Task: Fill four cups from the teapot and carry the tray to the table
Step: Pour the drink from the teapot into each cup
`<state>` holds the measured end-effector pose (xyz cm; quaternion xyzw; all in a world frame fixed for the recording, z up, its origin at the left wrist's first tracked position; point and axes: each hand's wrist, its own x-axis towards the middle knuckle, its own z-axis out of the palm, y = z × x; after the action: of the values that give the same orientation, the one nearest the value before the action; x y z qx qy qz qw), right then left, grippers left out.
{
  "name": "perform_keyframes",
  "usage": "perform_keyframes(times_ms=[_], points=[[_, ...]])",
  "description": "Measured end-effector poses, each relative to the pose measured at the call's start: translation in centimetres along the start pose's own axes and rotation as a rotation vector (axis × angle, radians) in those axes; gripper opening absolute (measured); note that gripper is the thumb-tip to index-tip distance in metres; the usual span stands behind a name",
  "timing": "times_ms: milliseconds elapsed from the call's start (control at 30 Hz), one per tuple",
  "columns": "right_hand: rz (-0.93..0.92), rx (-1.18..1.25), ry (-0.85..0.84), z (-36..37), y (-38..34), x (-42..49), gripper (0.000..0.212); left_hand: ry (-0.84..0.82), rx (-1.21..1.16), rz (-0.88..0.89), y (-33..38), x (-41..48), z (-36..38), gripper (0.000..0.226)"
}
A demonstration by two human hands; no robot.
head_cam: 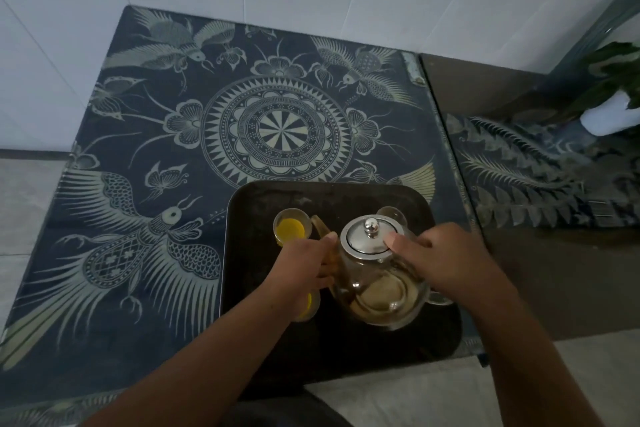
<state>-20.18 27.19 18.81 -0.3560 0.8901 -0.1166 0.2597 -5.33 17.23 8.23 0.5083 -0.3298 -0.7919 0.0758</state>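
Note:
A glass teapot (382, 288) with a steel lid (369, 234) stands on a black tray (277, 198). My left hand (304, 267) is closed around the teapot's handle on its left side. My right hand (446, 260) rests on the pot, its fingertip pressing the lid. A small glass cup (291, 228) holding yellow tea sits at the tray's far left. A second cup (309, 305) with yellow tea is mostly hidden under my left wrist. Two more cups peek out behind the pot (393, 213) and at its right (440, 298); their contents are hidden.
The tray lies at the near right of a table covered by a dark blue cloth (173, 149) with a mandala and bird pattern. A second glass-topped table (536, 184) adjoins on the right, bearing a white pot with a green plant (609, 107). White wall behind.

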Motion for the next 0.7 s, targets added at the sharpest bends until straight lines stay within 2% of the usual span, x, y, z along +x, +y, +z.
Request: perform_keyframes(times_ms=[167, 300, 500, 700], points=[[-0.046, 0.083, 0.027, 1.0, 1.5, -1.3, 0.059, 0.056, 0.062, 0.125, -0.3, -1.7, -0.3, 0.020], [-0.127, 0.210, 0.003, 1.9, 2.0, -2.2, 0.058, 0.150, 0.116, 0.226, -0.3, -3.8, -1.4, 0.026], [-0.290, 0.302, 0.014, 3.4, 0.8, -3.1, 0.059, 0.268, 0.180, 0.378, -0.9, -7.2, -3.7, 0.025], [-0.429, 0.358, -0.059, 5.8, -1.4, -3.8, 0.059, 0.377, 0.166, 0.454, -1.5, -9.5, -7.2, 0.024]])
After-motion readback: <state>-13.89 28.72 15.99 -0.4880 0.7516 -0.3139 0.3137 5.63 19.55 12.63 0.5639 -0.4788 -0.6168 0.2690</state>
